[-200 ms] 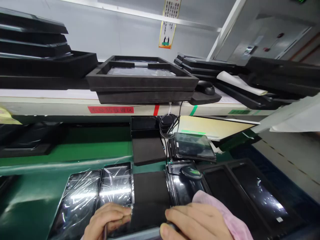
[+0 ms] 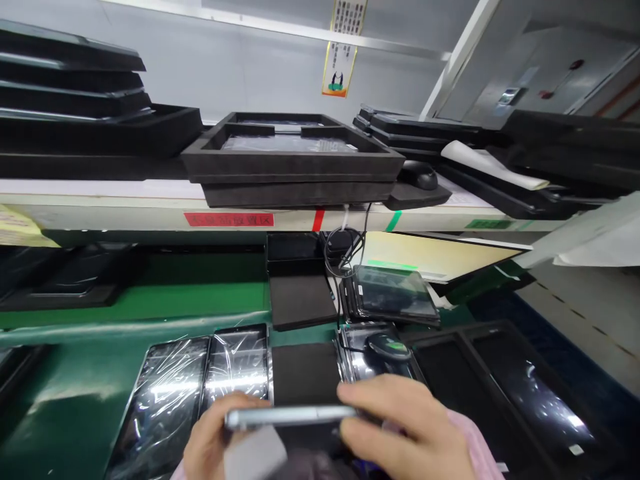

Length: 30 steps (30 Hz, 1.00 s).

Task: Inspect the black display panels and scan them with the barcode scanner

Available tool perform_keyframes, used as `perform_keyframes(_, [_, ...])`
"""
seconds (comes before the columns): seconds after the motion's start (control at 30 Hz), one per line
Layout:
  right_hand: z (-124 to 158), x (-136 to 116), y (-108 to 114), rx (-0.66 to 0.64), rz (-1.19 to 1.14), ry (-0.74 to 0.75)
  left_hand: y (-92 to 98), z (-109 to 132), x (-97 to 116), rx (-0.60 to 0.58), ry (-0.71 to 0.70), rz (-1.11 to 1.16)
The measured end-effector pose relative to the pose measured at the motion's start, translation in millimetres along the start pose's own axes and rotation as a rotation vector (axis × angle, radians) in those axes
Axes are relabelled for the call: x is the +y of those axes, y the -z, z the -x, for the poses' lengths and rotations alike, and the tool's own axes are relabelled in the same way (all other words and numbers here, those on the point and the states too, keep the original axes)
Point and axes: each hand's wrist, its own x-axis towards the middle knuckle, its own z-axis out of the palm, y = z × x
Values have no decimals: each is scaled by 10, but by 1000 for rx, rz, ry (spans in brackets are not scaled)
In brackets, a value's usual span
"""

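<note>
— What's different at the bench?

— The tablet (image 2: 290,417) is up off the pad. A moment back it lay low and nearly flat at the bottom of view, dark face showing. Now it's raised and turned edge-on, so all I see is its silver rim, level, in front of the black foam pad (image 2: 305,370).

— Who has it?

— Both hands. The left hand (image 2: 215,437) is curled round the left end, fingers closed over the top, thumb hidden. The right hand (image 2: 405,433) grips the right end, fingers laid across the top, thumb underneath. Before, both hands were down low at the pad's near edge; they've come up with it.

— So it's clear of the belt?

— I'd judge so: it rests on nothing I can see, only the two grips. A pale grey piece (image 2: 255,457) shows just below it by the left hand; I can't tell what it is.

— And round about?

— As before: film-wrapped tablets (image 2: 170,393) on the green belt (image 2: 150,300) to the left, a round puck (image 2: 387,347) with a green spot just beyond the right hand, and a foam tray (image 2: 293,160) on the shelf above. The view itself has shifted slightly.
</note>
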Motion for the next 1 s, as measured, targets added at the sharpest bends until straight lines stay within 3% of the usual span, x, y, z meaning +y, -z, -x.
perform_keyframes(0.07, [81,210,-123,-28,-249,-212,-68,-104,-182,68,125,23])
perform_keyframes(0.13, [186,426,-351,-96,-443,-370,-145,-247,-419,32,256,149])
perform_keyframes(0.2, [301,600,-609,-194,-429,-514,-209,-384,-716,-47,404,220])
perform_keyframes(0.27, [409,727,-817,-246,-350,-631,-237,-456,-1063,-160,472,105])
perform_keyframes(0.33, [502,829,-946,-261,-277,-693,-234,-428,-1421,-287,391,-212])
perform_keyframes(0.4, [581,917,-1023,-305,-126,-736,-229,-309,-1742,-351,309,-669])
perform_keyframes(0.47, [640,985,-1094,-394,77,-802,-254,-155,-1992,-390,319,-1077])
perform_keyframes(0.53, [670,1023,-1179,-507,262,-864,-321,-32,-2165,-427,353,-1321])
perform_keyframes(0.67, [648,1037,-1332,-680,436,-949,-521,20,-2362,-421,359,-1536])
perform_keyframes(0.83, [604,1063,-1355,-703,443,-969,-673,-44,-2489,-509,365,-1539])
perform_keyframes(0.93, [600,1073,-1341,-698,431,-974,-682,-55,-2421,-523,359,-1515])
perform_keyframes(1.0, [602,1064,-1342,-697,436,-976,-649,-85,-2242,-575,362,-1503])
